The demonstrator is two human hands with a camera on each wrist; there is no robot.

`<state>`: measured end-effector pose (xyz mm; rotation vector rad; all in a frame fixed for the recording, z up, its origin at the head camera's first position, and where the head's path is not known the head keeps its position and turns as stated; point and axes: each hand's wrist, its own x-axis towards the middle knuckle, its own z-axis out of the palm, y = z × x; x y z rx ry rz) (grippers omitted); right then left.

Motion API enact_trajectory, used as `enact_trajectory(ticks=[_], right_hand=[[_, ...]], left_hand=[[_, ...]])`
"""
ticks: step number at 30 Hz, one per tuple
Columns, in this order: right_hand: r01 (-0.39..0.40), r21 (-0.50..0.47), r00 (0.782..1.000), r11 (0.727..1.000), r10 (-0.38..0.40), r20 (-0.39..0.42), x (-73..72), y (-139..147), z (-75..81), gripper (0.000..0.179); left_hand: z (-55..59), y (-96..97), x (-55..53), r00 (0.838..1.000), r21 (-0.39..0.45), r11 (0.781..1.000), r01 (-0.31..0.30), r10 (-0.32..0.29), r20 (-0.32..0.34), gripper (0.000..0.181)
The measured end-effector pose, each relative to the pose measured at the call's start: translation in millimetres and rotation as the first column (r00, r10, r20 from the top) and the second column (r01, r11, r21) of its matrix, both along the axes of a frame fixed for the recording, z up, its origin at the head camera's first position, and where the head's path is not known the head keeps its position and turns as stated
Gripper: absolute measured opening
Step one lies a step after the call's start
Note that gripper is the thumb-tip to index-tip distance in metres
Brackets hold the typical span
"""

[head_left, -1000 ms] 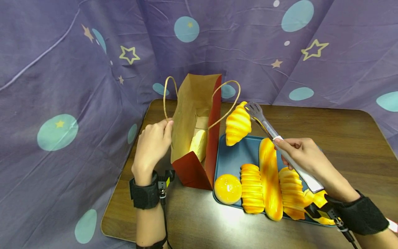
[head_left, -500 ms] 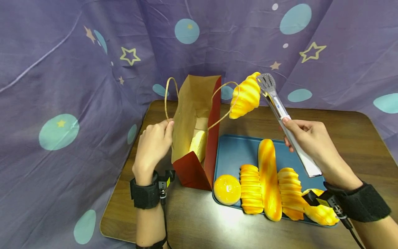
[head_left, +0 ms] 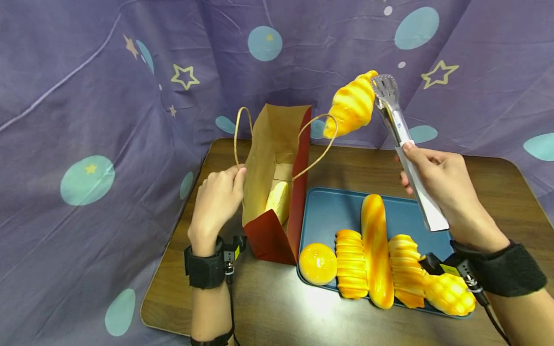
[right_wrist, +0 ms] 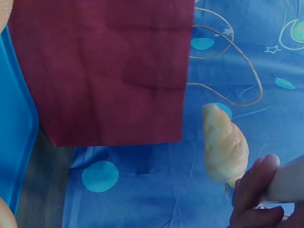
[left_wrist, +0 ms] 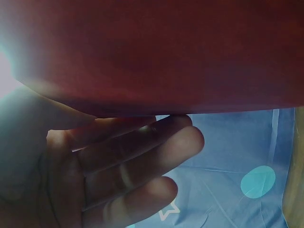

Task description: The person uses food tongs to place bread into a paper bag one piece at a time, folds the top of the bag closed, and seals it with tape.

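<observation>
Right hand [head_left: 447, 185] is clamping its fingers round tongs [head_left: 403, 130], suspending croissant [head_left: 352, 106] by one end, presumably avoiding bare contact; left hand [head_left: 218, 198] is pinching paper bag [head_left: 267, 238], apparently steadying it.

Your left forearm [head_left: 210, 312] rises almost straight up from below, your left hand [head_left: 218, 199] back-up with thumb [head_left: 239, 181] and forefinger drawn together, the other fingers [left_wrist: 164, 151] loosely extended. Your right forearm [head_left: 525, 315] slants in, your right hand [head_left: 446, 180] raised higher, fingers gripping.
</observation>
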<state>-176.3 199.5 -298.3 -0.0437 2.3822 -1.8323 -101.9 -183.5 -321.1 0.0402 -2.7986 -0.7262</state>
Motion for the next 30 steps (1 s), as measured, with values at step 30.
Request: enact_trajectory(ticks=[30], right_hand=[[-0.192, 0.054, 0.959, 0.980, 0.199, -0.201, 57.9, -32, 25.7, 0.028]], left_hand=[[0.8, -0.2, -0.2, 1.000, 0.005, 1.000, 0.014, -0.014, -0.018, 0.035]])
